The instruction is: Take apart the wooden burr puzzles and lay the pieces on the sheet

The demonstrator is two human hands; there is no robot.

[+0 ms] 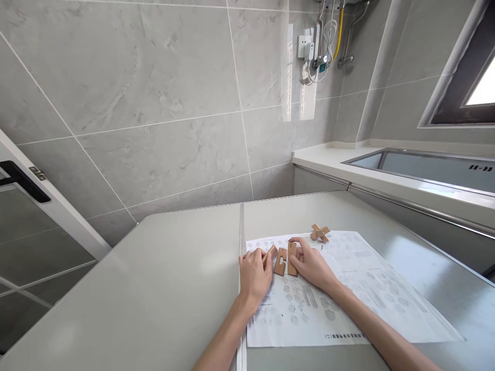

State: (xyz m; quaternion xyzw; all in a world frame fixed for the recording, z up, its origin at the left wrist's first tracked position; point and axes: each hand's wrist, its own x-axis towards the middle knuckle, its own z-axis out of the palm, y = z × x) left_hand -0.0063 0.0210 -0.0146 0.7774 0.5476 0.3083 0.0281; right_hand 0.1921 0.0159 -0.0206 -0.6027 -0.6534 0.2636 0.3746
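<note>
Flat wooden puzzle pieces lie on a printed instruction sheet point(371, 288) spread over a grey tabletop point(154, 288). My left hand point(253, 273) rests at the sheet's left edge, fingers curled on a small wooden piece point(271, 252). My right hand point(311, 265) pinches the top of an upright-lying wooden piece point(292, 259). Between them lies a notched wooden piece point(280, 262), touched by neither hand. An assembled wooden cross shape point(319, 233) sits on the sheet just beyond my right hand.
A grey tiled wall rises behind the table. A steel sink point(425, 167) sits in a white counter at the right. Pipes and a socket point(320, 46) hang on the wall. A glass door with black handle point(23, 180) stands at the left.
</note>
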